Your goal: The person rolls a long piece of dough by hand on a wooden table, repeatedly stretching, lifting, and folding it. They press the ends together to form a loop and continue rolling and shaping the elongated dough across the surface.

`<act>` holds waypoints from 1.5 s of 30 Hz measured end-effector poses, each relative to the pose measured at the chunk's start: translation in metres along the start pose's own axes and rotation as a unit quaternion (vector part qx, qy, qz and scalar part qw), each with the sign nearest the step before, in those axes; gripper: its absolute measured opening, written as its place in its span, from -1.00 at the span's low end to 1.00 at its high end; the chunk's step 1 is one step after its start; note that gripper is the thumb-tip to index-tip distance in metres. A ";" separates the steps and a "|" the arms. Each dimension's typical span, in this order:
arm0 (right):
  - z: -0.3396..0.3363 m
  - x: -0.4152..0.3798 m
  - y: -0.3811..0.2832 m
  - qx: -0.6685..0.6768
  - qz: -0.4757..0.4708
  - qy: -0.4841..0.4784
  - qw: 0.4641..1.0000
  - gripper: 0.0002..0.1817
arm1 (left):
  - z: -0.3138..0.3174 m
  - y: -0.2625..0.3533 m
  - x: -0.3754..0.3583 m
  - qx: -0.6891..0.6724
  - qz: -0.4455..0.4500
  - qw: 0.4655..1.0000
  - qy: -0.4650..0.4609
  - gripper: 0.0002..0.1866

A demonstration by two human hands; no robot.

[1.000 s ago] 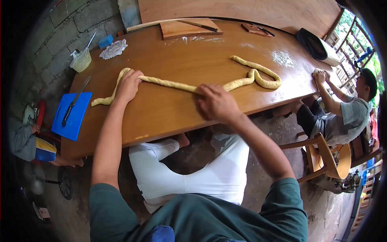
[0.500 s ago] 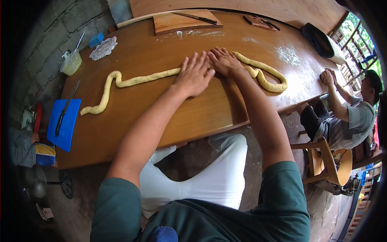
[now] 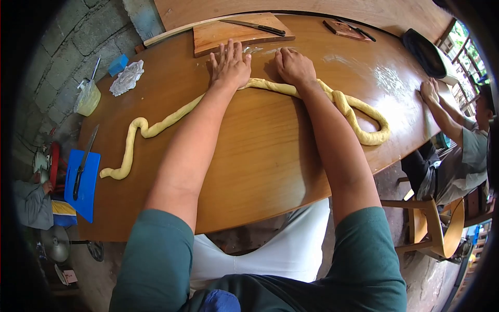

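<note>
A long, thin rope of yellow dough stretches across the wooden table, bent at its left end and looped over itself on the right. My left hand lies open with fingers spread, its heel at the rope. Beside it, my right hand has its fingers curled down beyond the rope, which passes under my wrist; no object shows in that hand. Both forearms reach over the dough and hide short stretches of it.
A cutting board with a knife lies behind my hands. At left are a blue board with a knife, a crumpled cloth and a tub. A co-worker sits at right near a dark tray.
Both hands have moved forward and apart, the left leftward, the right slightly rightward. The dough's middle has shifted toward the far side, and the right fingers have curled.
</note>
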State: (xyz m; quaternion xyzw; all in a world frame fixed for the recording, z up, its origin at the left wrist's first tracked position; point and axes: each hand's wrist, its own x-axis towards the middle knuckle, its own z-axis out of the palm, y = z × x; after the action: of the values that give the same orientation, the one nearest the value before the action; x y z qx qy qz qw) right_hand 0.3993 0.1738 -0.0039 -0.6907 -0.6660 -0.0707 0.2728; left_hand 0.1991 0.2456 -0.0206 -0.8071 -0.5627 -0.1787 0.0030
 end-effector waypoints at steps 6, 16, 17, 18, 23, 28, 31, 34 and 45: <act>-0.014 -0.037 -0.014 -0.014 -0.022 -0.031 0.999 -0.50 | -0.028 0.007 -0.067 0.046 0.082 0.995 -0.034 -0.22; -0.066 -0.143 -0.063 -0.070 -0.010 -0.185 0.980 -0.22 | -0.073 -0.017 -0.187 -0.041 0.185 0.976 -0.106 -0.25; -0.075 -0.156 -0.069 -0.075 -0.029 -0.192 0.978 -0.20 | -0.079 -0.020 -0.201 -0.042 0.184 0.977 -0.104 -0.25; -0.083 -0.169 -0.075 -0.080 -0.049 -0.198 0.976 -0.18 | -0.084 -0.024 -0.216 -0.047 0.203 0.974 -0.086 -0.25; -0.123 -0.237 -0.107 -0.116 -0.037 -0.209 0.970 -0.10 | -0.133 -0.041 -0.280 -0.087 0.266 0.956 -0.084 -0.28; -0.109 -0.256 -0.143 -0.109 -0.077 -0.148 0.980 -0.15 | -0.142 -0.030 -0.295 -0.064 0.276 0.952 -0.113 -0.32; -0.071 -0.242 -0.156 0.026 -0.066 -0.200 0.977 -0.07 | -0.116 -0.038 -0.281 -0.048 0.274 0.954 -0.115 -0.32; -0.052 -0.199 -0.155 -0.052 0.005 -0.183 0.982 0.03 | -0.102 -0.048 -0.237 -0.010 0.254 0.958 -0.130 -0.30; -0.005 -0.048 -0.091 -0.037 0.104 -0.205 0.973 0.06 | -0.056 -0.065 -0.073 -0.083 0.055 0.980 -0.170 -0.26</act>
State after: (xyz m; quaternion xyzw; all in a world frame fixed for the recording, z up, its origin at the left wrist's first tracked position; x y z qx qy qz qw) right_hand 0.3088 0.1264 0.0038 -0.7658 -0.6288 0.0763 0.1110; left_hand 0.1021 0.1911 -0.0022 -0.8528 -0.4930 -0.0850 -0.1497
